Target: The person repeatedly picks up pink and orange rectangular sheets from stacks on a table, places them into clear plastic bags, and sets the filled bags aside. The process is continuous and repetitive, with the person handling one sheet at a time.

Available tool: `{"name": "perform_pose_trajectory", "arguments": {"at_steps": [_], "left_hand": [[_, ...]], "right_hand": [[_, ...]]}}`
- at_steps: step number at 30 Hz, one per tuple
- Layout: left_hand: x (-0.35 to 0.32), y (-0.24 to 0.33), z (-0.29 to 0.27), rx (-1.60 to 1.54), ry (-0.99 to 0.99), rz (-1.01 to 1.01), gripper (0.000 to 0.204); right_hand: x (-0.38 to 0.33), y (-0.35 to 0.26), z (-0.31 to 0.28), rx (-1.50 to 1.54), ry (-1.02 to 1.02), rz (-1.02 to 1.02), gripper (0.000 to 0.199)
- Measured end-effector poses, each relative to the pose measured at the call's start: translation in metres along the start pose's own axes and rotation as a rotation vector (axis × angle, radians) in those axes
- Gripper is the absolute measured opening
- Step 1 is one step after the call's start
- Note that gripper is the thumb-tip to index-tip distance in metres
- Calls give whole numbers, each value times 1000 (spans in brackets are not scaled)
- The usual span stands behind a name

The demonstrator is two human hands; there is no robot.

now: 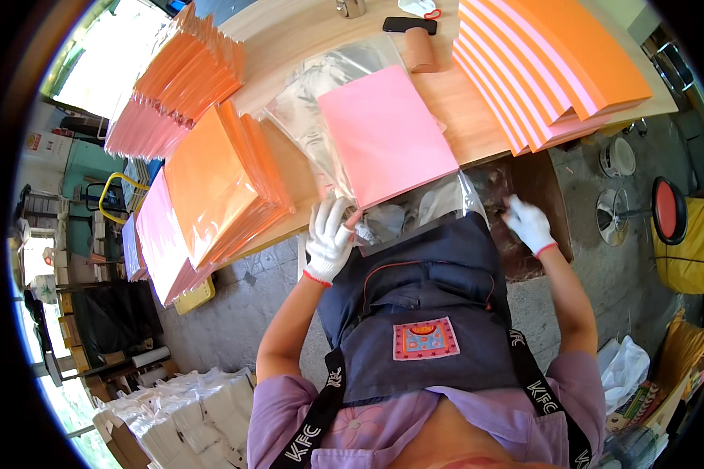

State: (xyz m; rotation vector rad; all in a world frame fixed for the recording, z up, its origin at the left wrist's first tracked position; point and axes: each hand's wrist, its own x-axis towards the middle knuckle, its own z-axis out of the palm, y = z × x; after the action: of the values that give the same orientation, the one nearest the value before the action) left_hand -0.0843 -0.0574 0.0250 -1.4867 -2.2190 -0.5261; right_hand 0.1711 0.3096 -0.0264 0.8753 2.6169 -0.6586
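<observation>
A pink paper stack (387,137) lies at the middle of the table's near edge, on or partly in a clear plastic bag (332,82). Loose clear film reaches past the stack toward my lap. My left hand (330,238), in a white glove with the thumb tip bare, is at the stack's near left corner. Its fingers point up and apart, with the thumb by the stack's edge. Right of the bag's loose end, my right hand (529,225) wears a similar glove. Its fingers are bent and blurred; whether they hold anything is hidden.
Wrapped orange packs (215,176) and pink packs (172,234) lie along the left, with a tall pile (184,74) behind. A large orange-and-pink paper stack (551,66) stands right. Farther back are a brown cylinder (421,51) and a phone (409,25). A red-topped stool (669,209) stands right.
</observation>
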Motion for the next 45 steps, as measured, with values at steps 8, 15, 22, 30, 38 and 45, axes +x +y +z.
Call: {"name": "perform_pose_trajectory", "arguments": {"at_steps": [8, 15, 22, 30, 38, 45], "left_hand": [[39, -8, 11, -53, -118, 445, 48], [17, 1, -2, -155, -83, 187, 29], [-27, 30, 7, -559, 50, -271, 22], [-30, 70, 71, -1372, 601, -1324, 23], [-31, 68, 96, -1571, 715, -1430, 18], [-64, 35, 99, -1353, 303, -1429, 37]], "right_hand": [[74, -98, -38, -395, 1005, -1120, 47], [70, -102, -26, -10, 944, -1235, 23], [16, -89, 17, 375, 792, -810, 15], [25, -122, 58, 979, 817, -234, 28], [45, -132, 67, 1806, 439, 141, 11], [56, -124, 45, 1591, 235, 67, 40]]}}
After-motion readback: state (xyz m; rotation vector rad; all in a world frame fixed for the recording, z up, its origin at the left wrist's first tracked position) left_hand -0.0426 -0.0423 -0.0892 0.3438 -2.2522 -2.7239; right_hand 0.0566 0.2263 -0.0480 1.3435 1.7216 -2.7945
